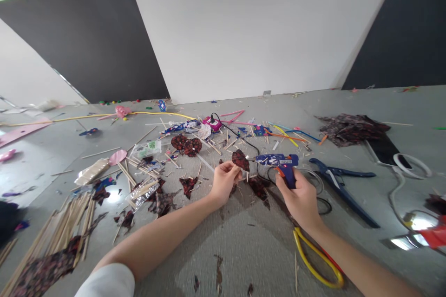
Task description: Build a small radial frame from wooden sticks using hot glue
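My left hand pinches a dark red patterned fabric piece between thumb and fingers, holding it up over the floor. Wrapped round the handle of a blue hot glue gun is my right hand. The gun's nozzle points left and lies close to the fabric piece; whether they touch I cannot tell. A small red light glows on its body. Below the nozzle lies another dark fabric scrap, with a triangular scrap to the left. Two round fabric pieces rest further back.
A pink power socket with a black plug stands behind. Blue-handled cutters and yellow-handled scissors lie on the right, near a phone and crumpled cloth. Wooden sticks spread at left. A white panel closes off the back.
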The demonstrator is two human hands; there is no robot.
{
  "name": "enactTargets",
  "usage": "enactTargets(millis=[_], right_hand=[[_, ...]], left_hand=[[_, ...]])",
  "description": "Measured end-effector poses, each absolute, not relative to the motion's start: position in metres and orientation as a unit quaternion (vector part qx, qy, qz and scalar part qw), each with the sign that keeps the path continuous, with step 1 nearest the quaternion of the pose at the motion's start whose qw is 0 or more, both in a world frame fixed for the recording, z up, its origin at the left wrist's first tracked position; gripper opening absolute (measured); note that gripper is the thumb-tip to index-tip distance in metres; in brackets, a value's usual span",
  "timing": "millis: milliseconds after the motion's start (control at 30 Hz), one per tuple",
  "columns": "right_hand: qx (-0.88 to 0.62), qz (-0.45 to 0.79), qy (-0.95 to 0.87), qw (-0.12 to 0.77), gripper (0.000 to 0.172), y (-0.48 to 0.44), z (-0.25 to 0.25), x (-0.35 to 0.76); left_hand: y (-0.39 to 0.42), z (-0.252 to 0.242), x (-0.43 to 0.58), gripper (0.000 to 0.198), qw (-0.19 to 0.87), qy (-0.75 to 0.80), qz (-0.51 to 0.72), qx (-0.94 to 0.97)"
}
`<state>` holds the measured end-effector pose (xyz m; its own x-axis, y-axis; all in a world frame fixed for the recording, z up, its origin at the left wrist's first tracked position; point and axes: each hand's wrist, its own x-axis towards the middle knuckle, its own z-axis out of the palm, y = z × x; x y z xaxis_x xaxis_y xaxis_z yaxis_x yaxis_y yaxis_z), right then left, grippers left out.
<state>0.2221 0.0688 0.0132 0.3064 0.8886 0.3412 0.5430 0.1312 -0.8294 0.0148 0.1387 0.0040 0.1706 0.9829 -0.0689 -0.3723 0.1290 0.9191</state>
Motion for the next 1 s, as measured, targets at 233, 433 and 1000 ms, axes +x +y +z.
enactTargets(millis=[233,433,1000], right_hand=[[-0.636,0.171,-0.565,0.497,0.033,0.069,0.015,0.222],[-0.642,0.174,-0.562,0.491,0.033,0.069,0.014,0.222],[-0.639,0.166,-0.563,0.497,0.035,0.069,0.02,0.22]], left_hand=[[0.137,0.003,0.016,0.058,0.645,0.378,0.522,0.411],[0.137,0.003,0.018,0.061,0.665,0.338,0.517,0.419],[0.132,0.013,0.018,0.057,0.655,0.343,0.516,0.432]])
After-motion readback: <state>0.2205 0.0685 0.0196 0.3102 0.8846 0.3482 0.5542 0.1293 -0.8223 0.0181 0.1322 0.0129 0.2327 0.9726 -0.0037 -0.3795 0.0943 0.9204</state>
